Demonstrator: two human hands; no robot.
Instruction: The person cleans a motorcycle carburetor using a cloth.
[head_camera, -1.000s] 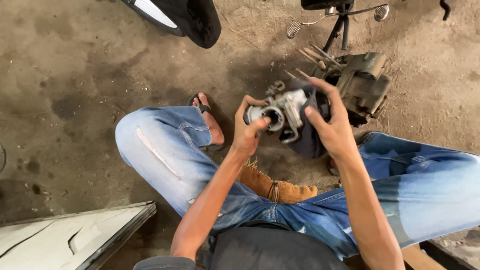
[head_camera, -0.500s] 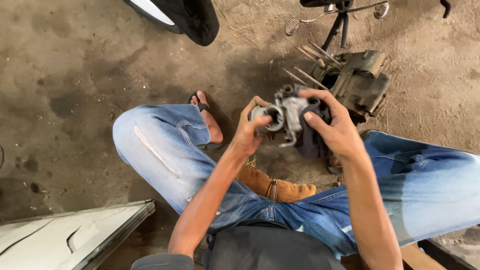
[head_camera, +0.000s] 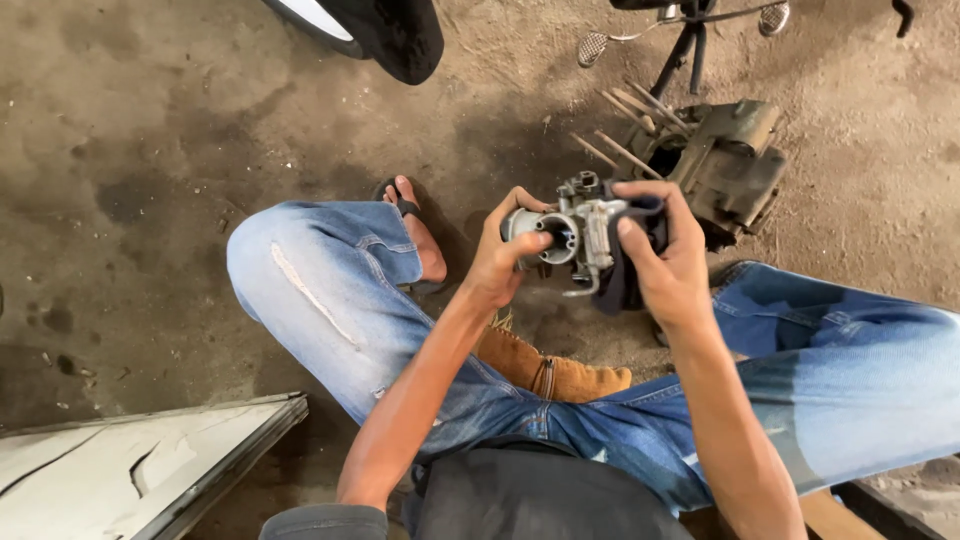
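I hold a small grey metal carburettor (head_camera: 578, 232) above my lap with both hands. My left hand (head_camera: 505, 255) grips its round left end, thumb pressed near the bore opening. My right hand (head_camera: 665, 255) wraps a dark cloth (head_camera: 622, 268) around its right side, fingers curled over the top. My knees in blue jeans spread to either side below it.
A dirty engine block (head_camera: 725, 165) with long studs sits on the stained concrete floor just beyond my hands. A black wheel guard (head_camera: 385, 30) is at the top, a metal stand (head_camera: 685, 45) to its right. A white panel (head_camera: 130, 465) lies bottom left. A brown leather piece (head_camera: 550, 372) rests between my legs.
My right hand has closed over the carburettor's top with the cloth, and the part has been turned slightly. My left hand keeps its grip.
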